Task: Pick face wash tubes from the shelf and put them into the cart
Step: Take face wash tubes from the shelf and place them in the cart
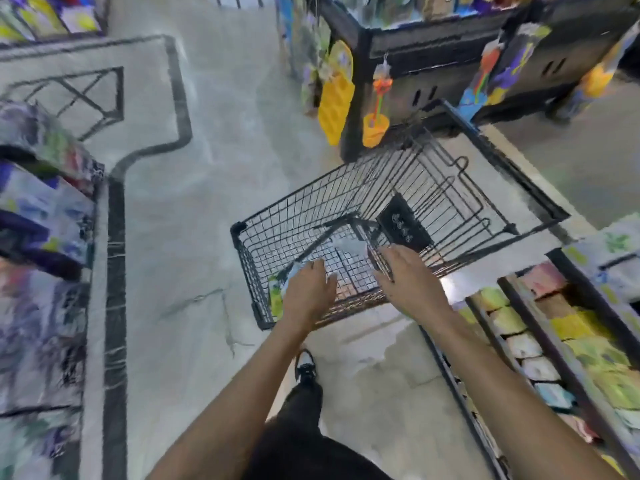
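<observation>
Left hand [308,289], fingers loosely spread, hovers w/ a green-and-white face wash pack [277,296] just left-below it inside black wire cart [242,244]; right hand [405,278] open, over rim.

Black wire cart [263,233] on the floor [194,209] holds packets [277,292].

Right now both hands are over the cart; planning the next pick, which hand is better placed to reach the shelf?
Probably the right hand: its shelf stands close beside it, and the left hand seems to hold packets.
</observation>
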The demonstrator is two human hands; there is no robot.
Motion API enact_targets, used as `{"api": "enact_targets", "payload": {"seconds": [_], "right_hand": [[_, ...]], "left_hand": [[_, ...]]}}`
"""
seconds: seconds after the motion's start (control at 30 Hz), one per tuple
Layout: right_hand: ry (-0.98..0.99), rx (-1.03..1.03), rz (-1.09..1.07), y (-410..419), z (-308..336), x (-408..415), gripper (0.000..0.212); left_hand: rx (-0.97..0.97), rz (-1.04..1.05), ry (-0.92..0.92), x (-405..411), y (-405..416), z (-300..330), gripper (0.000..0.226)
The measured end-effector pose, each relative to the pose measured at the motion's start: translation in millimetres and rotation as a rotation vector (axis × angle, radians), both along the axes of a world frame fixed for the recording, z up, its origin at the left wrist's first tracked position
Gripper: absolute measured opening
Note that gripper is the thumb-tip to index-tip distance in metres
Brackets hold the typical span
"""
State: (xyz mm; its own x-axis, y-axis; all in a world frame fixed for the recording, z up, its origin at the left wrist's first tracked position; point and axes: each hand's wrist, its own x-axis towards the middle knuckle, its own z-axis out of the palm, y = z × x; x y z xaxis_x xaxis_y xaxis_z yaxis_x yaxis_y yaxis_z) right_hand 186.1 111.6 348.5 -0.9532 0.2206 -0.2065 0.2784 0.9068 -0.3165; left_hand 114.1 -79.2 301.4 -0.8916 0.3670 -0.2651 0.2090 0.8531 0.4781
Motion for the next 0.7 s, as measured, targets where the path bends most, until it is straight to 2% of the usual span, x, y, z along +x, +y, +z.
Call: {"api": "enact_targets", "payload": {"seconds": [0.23,0.5,0.7], "right_hand": [[-0.198,-0.013,0.168,-28,-73,-97,0.057],[-0.461,-0.001,0.373,-49,-190,-163,0.053],[-0.455,0.090,0.603,-64,-288,-199,0.052]], "left_hand": [[-0.065,0.149,-0.181,-69,-45,-75,0.040],[-0.150,0.288,-0.490,-104,-63,-177,0.037],[-0.173,0.329,-0.578,-116,-55,-266,0.033]]}}
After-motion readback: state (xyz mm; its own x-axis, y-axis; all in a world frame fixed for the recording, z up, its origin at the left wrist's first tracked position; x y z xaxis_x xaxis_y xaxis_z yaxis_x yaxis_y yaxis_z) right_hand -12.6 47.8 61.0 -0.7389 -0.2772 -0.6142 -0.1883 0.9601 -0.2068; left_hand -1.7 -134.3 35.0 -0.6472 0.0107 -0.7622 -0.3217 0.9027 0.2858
